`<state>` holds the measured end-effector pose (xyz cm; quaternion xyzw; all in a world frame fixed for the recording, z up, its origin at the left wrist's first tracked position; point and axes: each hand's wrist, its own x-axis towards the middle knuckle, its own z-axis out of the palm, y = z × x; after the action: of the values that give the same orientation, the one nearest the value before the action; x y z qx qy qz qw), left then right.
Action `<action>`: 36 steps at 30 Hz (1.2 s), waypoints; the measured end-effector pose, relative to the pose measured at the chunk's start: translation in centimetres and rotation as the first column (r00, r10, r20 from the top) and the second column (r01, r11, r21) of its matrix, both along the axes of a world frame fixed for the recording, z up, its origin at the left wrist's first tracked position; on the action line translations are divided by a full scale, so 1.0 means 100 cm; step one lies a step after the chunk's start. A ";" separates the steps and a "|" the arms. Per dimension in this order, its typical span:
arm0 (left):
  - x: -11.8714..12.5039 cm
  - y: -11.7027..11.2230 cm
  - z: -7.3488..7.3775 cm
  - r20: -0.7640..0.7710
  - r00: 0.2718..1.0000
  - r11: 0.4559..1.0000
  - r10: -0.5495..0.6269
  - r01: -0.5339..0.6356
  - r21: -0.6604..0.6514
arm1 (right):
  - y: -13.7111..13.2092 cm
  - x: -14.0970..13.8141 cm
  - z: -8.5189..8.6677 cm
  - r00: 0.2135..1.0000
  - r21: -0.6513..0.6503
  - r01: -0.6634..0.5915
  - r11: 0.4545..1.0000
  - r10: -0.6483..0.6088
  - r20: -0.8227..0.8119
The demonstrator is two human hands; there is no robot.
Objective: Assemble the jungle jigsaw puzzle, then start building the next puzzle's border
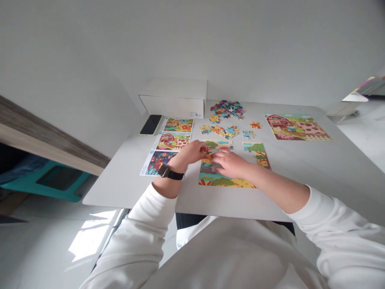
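Note:
A partly assembled colourful jigsaw (224,181) lies on the white table (126,180) in front of me. My left hand (192,151), with a black watch on the wrist, rests on the puzzle's left edge, fingers curled and pinched on a piece. My right hand (230,163) lies on the puzzle's middle, fingers bent and pressed down on the pieces. Loose pieces (221,130) sit just beyond the puzzle, and a heap of pieces (227,108) lies farther back.
A finished farm jigsaw (296,127) lies at the right. A sheet of three reference pictures (169,145) lies at the left, with a black phone (150,124) and a white box (174,98) behind it. A teal crate (51,180) stands left of the table.

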<state>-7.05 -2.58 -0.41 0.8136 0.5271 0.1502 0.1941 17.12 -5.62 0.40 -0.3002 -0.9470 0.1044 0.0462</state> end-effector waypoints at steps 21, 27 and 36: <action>-0.016 -0.013 0.005 -0.114 0.959 0.965 -0.261 0.262 -0.006 | -0.038 -0.001 0.008 1.000 0.006 0.017 1.000 -0.017 0.016; -0.016 -0.016 0.005 -0.109 0.962 0.968 -0.251 0.252 -0.006 | -0.043 0.001 0.007 0.999 0.015 0.017 1.000 -0.018 0.050; -0.014 -0.006 0.008 0.009 0.986 0.966 -0.164 0.159 0.202 | -0.052 0.005 0.000 0.999 -0.012 0.036 0.999 -0.036 0.034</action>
<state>-8.42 -3.22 0.40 0.8673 0.4387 0.1965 0.1295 17.62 -10.77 0.36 -0.3192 -0.9414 0.1045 0.0301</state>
